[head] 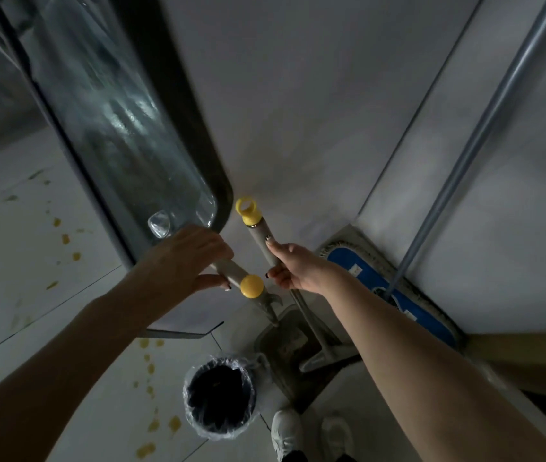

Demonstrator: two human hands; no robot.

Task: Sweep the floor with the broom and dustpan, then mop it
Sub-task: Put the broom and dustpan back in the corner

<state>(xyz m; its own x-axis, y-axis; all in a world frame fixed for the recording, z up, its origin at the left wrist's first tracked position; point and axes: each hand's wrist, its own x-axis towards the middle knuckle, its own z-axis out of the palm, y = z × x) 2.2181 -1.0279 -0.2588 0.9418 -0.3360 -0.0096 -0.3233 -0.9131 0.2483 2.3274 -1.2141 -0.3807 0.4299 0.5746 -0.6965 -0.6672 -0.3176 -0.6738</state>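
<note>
Forearms [415, 361] nearest, both reaching forward and down.

Left hand [194, 258]: fingers curled over a grey handle, thumb under it, just beside its yellow cap. Handle seems to run down to the dustpan [281, 343], so judged the dustpan's.

Right hand [295, 268]: closed round a second grey handle, index finger laid up the shaft, below a yellow ring cap. Judged the broom [260, 235]. Its shaft drops to the floor beside the dustpan tray; the head is too dim to make out.

Below the hands: lined bin [219, 398], touching or just beside the dustpan, cannot tell which. Shoes [286, 431] near it.

Floor [14, 261], pale tile, yellow spots [64, 240] scattered left of the bin.

Farther: mop [391, 288], blue head down against the wall [298, 95], pole leaning up right, untouched. Glass door [114, 111] at left.

Step, as judged: picking up the sweeping tools; sweeping not begun, mopping still ahead. Next move calls for lifting both handles clear of the corner without knocking the bin, then turning toward the spotted tiles with the dustpan held low.
</note>
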